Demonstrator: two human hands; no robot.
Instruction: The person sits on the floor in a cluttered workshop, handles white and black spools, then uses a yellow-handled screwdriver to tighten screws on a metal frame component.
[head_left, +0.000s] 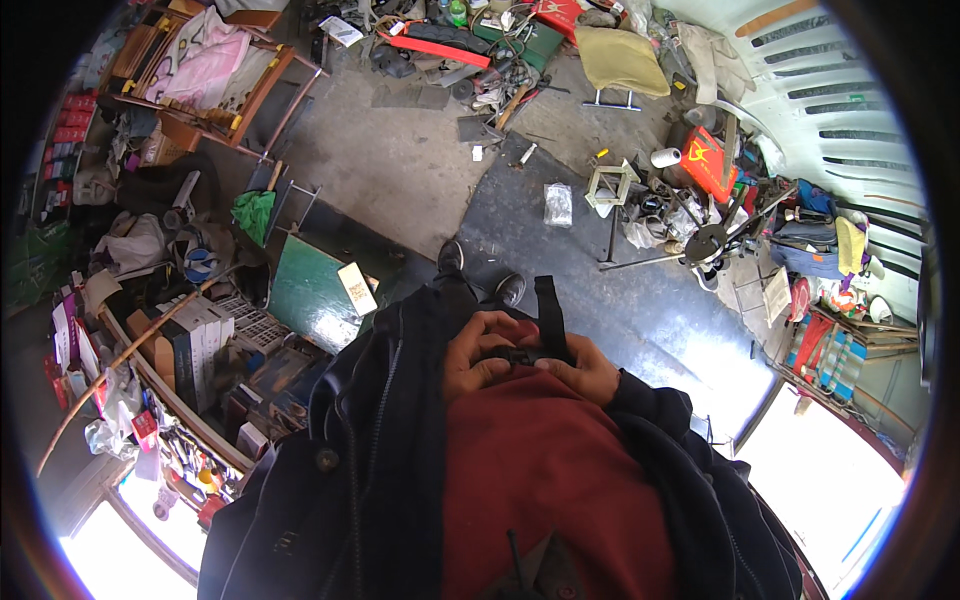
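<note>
At my waist, both hands meet on a black buckle (pixel 516 356) in front of a red shirt (pixel 545 450). My left hand (pixel 476 355) is closed on the buckle's left end, with the thumb pressed along its lower side. On the other end, my right hand (pixel 588 374) pinches the black strap (pixel 550 312), whose loose tail sticks up past the fingers. Whether the buckle's halves are joined is too small to tell. An open dark jacket (pixel 345 440) hangs at both sides, and below the hands are my dark shoes (pixel 510 289).
A green-topped table (pixel 305 285) with a small pale box (pixel 356 288) stands to the left. A hammer (pixel 526 155) and a clear plastic packet (pixel 558 205) lie on the floor ahead. At right are a metal stand (pixel 608 190), a red box (pixel 706 160) and cluttered tools.
</note>
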